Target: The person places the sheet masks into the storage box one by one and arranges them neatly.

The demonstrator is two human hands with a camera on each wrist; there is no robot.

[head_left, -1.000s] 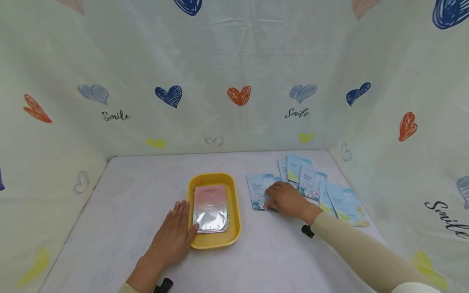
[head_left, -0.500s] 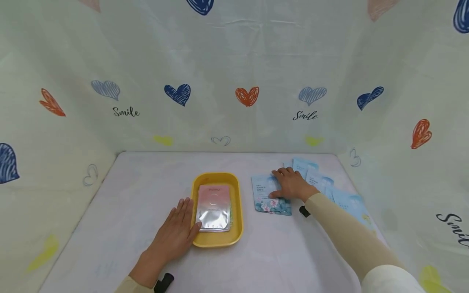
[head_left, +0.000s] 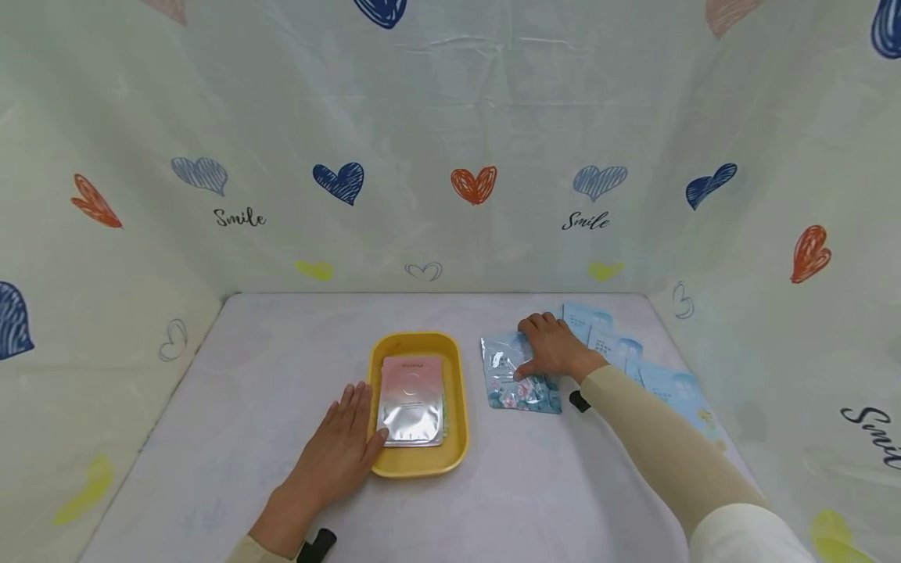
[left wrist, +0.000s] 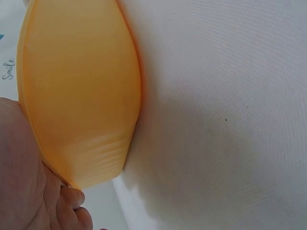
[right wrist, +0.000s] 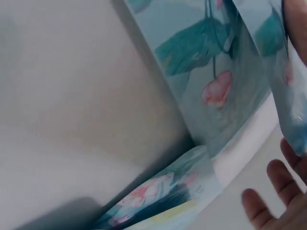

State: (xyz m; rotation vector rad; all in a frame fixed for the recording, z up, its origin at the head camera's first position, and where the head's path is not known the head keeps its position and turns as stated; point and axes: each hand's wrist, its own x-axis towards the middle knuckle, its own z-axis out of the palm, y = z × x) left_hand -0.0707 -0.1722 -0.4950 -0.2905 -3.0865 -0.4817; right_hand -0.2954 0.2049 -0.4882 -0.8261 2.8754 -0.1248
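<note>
White cloth [head_left: 535, 493] underlies packet [head_left: 503, 391] pinched in right grip [head_left: 554, 349]; left grip [head_left: 334, 446], outstretched, touches tray [head_left: 418, 464].

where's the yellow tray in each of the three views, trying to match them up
Head: just below the picture's centre, yellow tray seen from above.
Left wrist: upper left, mostly its outer wall.
Right wrist: not in it.
Landmark shared by head and left wrist: the left hand, touching the tray's rim.
</note>
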